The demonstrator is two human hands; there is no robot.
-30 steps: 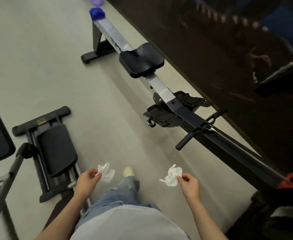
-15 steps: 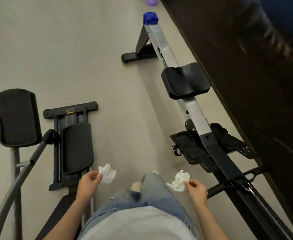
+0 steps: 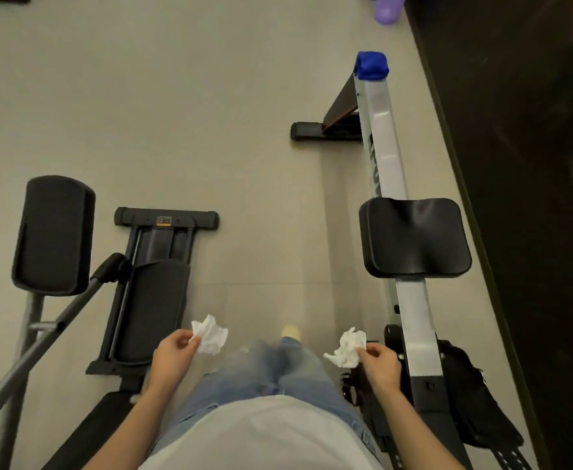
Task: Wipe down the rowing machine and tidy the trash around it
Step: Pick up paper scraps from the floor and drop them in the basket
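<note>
The rowing machine runs along the right side, with a silver rail (image 3: pixel 385 137), a black seat (image 3: pixel 413 237) and a blue cap (image 3: pixel 372 65) on its far end. Black footplates (image 3: pixel 471 395) sit beside my right leg. My left hand (image 3: pixel 171 356) pinches a crumpled white tissue (image 3: pixel 210 335). My right hand (image 3: pixel 380 364) pinches a second crumpled white tissue (image 3: pixel 347 347), just left of the rail. Both hands hang in front of my waist, above the floor.
A black exercise bench (image 3: pixel 149 293) with a padded rest (image 3: pixel 53 235) and grey metal bars (image 3: pixel 31 354) stands at the left. A dark wall (image 3: pixel 529 164) borders the rower on the right. A purple object (image 3: pixel 388 10) lies at the top. Beige floor (image 3: pixel 210 130) lies between the machines.
My view has swung left and along the rower, so the seat and rail now lie straight ahead on the right. Both hands keep holding their tissues in the same posture.
</note>
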